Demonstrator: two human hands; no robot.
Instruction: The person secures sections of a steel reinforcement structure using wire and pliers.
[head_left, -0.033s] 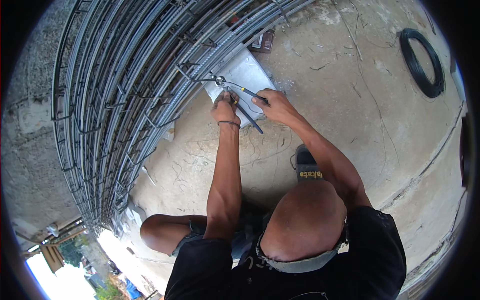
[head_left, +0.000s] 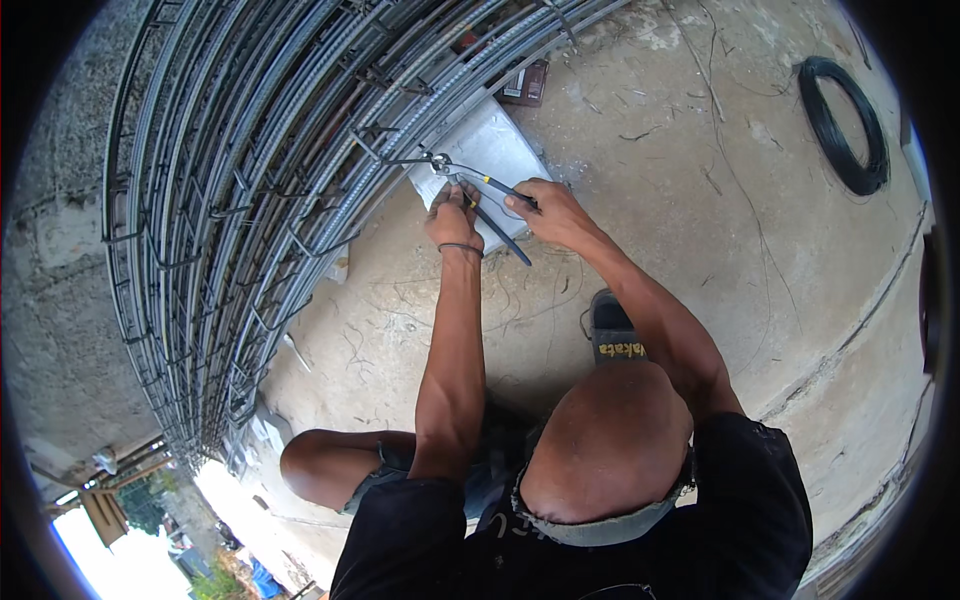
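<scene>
I see steel bars left of the left hand. Its fingers bunch at the pliers; I cannot tell what they grip. The silver head sits just beyond those fingertips, 2 dark, yellow-banded handles spread. The right hand curls closed around the upper handle.

"How are the arms set?"
"The left arm reaches forward, its wrist nearly in line with the forearm. The right arm bends at the elbow and slants inward."
"And the hands?"
"The left hand has its fingers bunched, fingertips partly hidden. The right hand, just beside it, is curled in a grip."
</scene>
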